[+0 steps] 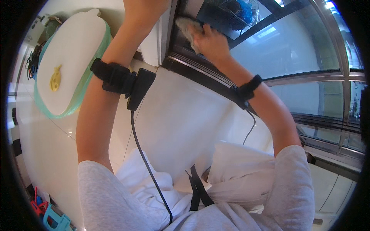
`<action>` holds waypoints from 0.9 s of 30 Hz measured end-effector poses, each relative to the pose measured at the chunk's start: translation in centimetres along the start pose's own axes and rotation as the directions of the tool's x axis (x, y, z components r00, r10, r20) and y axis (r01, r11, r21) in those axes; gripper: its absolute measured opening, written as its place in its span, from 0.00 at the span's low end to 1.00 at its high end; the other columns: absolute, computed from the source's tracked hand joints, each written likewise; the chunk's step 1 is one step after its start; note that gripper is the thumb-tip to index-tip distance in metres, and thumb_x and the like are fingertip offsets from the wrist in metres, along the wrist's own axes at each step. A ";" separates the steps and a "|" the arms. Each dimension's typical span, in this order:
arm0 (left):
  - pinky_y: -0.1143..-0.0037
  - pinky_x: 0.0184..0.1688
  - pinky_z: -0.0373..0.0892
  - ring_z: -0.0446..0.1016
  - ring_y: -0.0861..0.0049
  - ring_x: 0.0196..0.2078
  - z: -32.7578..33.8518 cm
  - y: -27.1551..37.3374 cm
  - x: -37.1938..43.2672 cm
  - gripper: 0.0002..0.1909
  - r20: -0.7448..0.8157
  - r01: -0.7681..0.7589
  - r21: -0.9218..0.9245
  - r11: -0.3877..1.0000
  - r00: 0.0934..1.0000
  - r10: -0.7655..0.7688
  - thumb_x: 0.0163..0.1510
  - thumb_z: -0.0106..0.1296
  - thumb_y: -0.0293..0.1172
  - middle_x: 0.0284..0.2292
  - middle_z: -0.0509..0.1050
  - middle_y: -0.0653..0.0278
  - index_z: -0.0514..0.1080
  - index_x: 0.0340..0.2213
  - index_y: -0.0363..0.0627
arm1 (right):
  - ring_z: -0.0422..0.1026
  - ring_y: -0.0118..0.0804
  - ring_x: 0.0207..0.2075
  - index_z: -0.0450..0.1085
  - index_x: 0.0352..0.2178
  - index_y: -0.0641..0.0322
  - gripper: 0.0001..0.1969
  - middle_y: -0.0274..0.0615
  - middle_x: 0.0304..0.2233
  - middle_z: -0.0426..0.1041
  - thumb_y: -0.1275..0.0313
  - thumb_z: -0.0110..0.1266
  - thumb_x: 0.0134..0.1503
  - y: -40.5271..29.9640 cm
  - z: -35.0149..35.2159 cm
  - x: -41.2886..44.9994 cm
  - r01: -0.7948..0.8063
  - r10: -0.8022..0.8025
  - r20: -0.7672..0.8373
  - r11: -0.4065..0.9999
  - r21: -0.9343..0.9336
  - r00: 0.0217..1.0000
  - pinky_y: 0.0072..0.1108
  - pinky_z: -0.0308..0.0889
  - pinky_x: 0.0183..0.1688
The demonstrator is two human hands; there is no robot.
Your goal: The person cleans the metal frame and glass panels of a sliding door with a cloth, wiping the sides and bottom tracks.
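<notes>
A greyish cloth (188, 33) is bunched under the fingers of my right hand (211, 42), at the dark lower part of a metal-framed glass door (277, 55). The hand and cloth look slightly blurred. My left hand (147, 4) is mostly cut off by the top edge of the picture, beside the white wall; its fingers do not show. Both forearms wear black straps with devices and cables. Below my right hand runs the door's metal floor track (199, 69).
At the left, a storage box with a white lid (72, 57) and green sides stands on the tiled floor (179, 115). Its lid bears a yellow fish-shaped piece (55, 79). Red and turquoise plastic items (56, 218) lie at the lower left. Behind the glass is a dark rack (225, 17) with blue material.
</notes>
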State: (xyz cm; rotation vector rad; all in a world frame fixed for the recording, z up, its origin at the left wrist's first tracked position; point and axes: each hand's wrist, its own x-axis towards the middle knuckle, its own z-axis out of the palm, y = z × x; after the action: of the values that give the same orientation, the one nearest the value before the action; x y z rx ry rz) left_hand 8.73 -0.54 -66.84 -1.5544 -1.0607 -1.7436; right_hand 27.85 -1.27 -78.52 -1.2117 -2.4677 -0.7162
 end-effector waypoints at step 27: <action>0.73 0.41 0.64 0.68 0.64 0.40 -1.5 6.5 -1.7 0.13 0.647 -0.288 -0.298 0.910 0.640 0.415 0.41 0.45 0.17 0.38 0.69 0.59 0.71 0.31 0.42 | 0.73 0.37 0.24 0.64 0.41 0.60 0.17 0.41 0.24 0.72 0.64 0.46 0.49 1.5 7.1 -7.5 -0.139 -0.090 0.577 0.930 0.340 0.812 0.27 0.66 0.20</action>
State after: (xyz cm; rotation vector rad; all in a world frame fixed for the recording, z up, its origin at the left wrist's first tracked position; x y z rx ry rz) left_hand 13.61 -5.35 -67.36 -2.4531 -0.8360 -0.9760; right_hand 33.18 -1.42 -87.44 -1.4629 -2.8678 0.1902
